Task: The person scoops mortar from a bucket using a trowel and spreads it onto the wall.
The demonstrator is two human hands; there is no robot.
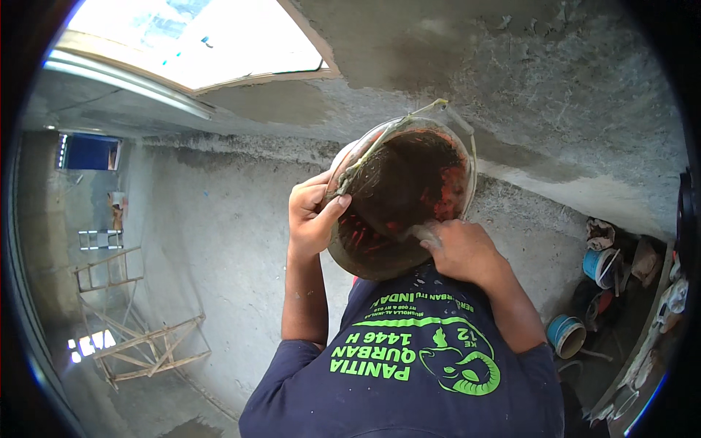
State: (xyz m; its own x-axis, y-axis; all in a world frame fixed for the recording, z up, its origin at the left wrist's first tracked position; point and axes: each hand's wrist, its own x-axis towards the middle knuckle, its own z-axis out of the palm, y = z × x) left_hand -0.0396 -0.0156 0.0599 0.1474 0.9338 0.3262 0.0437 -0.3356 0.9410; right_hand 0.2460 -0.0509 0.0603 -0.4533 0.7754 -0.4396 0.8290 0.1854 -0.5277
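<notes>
My left hand (312,219) grips the near-left rim of a bucket (451,191), its thumb over the edge by the cord handle (380,152). The bucket is tipped so that its mouth faces me. Reddish patches show on its inner wall, and dark grey wet mortar (394,171) coats the inside. At the bucket's lower right edge, my right hand (467,250) is closed around a grey, mortar-smeared tool handle (423,235). The tool's other end is hard to tell apart from the dark inside of the bucket.
A bare plastered wall (577,95) rises ahead, with a bright window opening (212,36) at upper left. Wooden trestles (157,347) stand on the left. Blue buckets (566,334) and sacks (645,263) lie at right.
</notes>
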